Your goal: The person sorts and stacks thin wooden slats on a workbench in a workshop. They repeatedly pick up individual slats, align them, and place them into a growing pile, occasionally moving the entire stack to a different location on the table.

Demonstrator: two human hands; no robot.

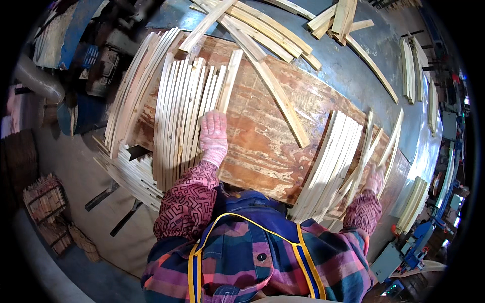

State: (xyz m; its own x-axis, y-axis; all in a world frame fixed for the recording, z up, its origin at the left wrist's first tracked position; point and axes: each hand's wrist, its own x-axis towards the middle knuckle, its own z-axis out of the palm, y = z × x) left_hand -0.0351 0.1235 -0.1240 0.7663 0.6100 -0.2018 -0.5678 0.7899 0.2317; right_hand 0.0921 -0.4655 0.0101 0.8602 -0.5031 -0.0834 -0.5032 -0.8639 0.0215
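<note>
My left hand, in a pale pink work glove, lies over the near part of a wooden strip at the right edge of a row of strips. Its fingers are stretched out side by side, pointing away from me. That row of narrow pale strips lies side by side on a worn plywood board. Farther right, my gloved right hand is closed around a wooden strip among several loose, crossed ones; its fingertips are partly hidden. Between my hands rests a second row of strips.
One long strip lies slanting across the board. More strips are piled along the far side, with short pieces on the grey metal table. Another stack stands at far left. Blue machinery lines the right.
</note>
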